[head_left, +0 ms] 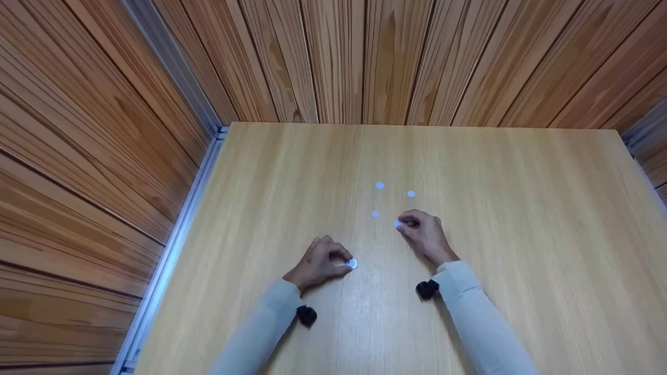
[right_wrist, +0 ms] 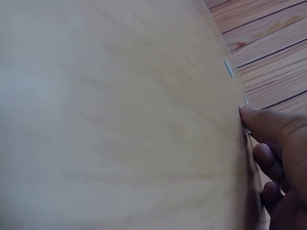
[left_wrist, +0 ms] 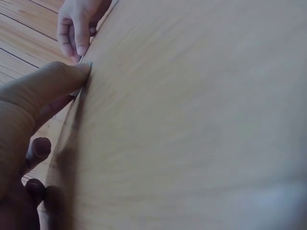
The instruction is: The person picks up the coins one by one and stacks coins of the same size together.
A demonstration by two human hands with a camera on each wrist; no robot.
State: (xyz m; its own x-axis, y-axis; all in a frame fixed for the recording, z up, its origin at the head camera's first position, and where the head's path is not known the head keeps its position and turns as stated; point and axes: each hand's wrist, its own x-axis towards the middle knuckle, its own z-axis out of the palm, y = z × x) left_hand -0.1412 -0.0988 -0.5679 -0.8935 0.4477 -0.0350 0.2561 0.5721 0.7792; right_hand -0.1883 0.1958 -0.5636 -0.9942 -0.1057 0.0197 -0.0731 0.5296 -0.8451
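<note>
Glare on tabletop [head_left: 365, 312], dim, blurry wrist views

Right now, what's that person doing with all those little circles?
The person's left fingers pinch a small, pale, flat, round disc. Farther forward on the light-brown, wood-grained table, the right fingers pinch a second pale disc, partly hidden. Three more pale discs lie beyond, apart from each other, with nobody touching them.
</note>
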